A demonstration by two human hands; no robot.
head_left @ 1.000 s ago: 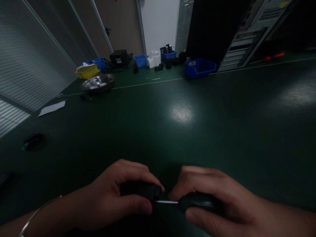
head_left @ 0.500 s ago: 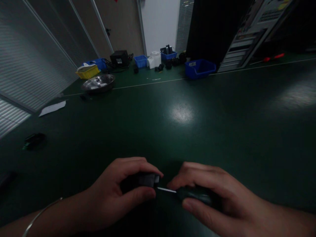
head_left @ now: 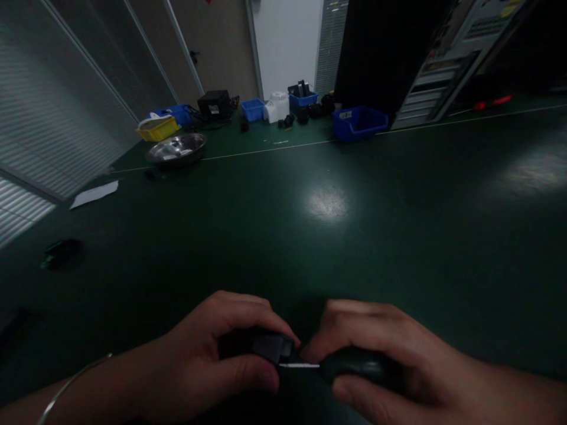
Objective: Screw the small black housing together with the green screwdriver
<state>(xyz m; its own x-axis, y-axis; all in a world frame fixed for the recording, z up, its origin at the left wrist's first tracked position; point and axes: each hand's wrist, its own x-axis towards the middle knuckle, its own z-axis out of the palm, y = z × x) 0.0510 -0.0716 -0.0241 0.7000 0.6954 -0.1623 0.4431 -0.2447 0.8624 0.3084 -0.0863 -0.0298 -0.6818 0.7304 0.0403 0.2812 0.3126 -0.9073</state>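
Note:
My left hand [head_left: 212,354] grips a small dark block-shaped part [head_left: 268,346] between thumb and fingers; its kind does not show. In my right hand [head_left: 390,354] is a screwdriver [head_left: 354,366] with a dark, rounded handle, lying almost level. Its thin metal shaft points left, and the tip meets the near edge of the dark part, by my left thumb. Whether the tip sits inside the part or only touches it, I cannot tell. Both hands are low over the green table [head_left: 283,248], close to its near side.
Along the back stand a steel bowl [head_left: 177,149], a yellow bin [head_left: 158,128], a black box [head_left: 214,104], a white device [head_left: 277,108] and blue bins, one of them a large blue bin [head_left: 359,124]. A paper strip [head_left: 94,194] and a dark object [head_left: 62,252] lie at left.
Both hands have moved slightly down and nearer with the part and the screwdriver. The part has tilted, and the screwdriver's shaft is now closer to level.

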